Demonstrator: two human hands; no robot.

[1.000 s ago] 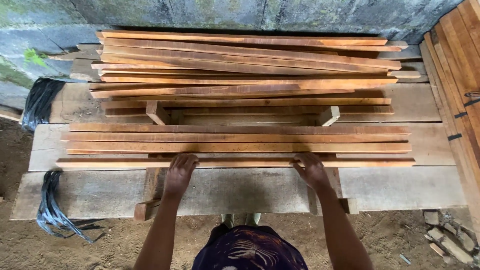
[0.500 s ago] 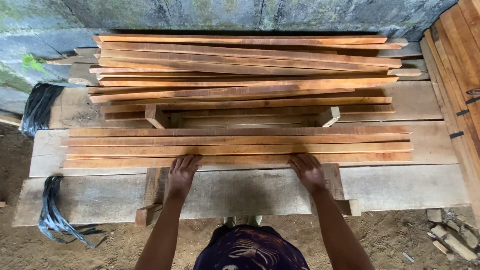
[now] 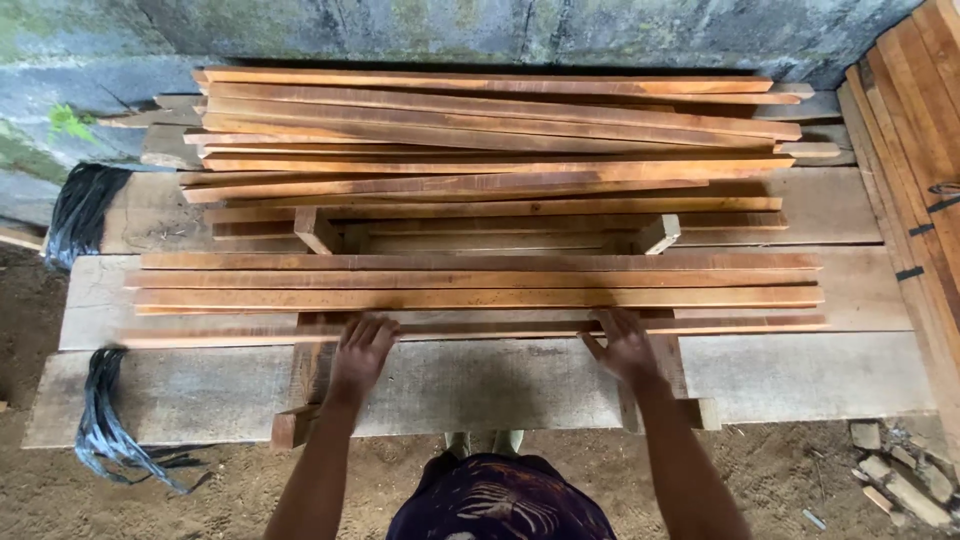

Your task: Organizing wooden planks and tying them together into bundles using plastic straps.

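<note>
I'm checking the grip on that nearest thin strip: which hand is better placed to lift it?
Neither clearly: the left hand and right hand both rest on the nearest strip, roughly evenly spaced about its middle.

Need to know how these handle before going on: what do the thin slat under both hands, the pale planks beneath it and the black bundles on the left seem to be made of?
The thin slat under the left hand and right hand looks like bare reddish-brown sawn wood, with grain lines and no gloss. The pale planks look like grey, weathered, unfinished timber, stained and scuffed. The black bundles look like shiny plastic strapping, in loose flat strips, though that is uncertain.
</note>
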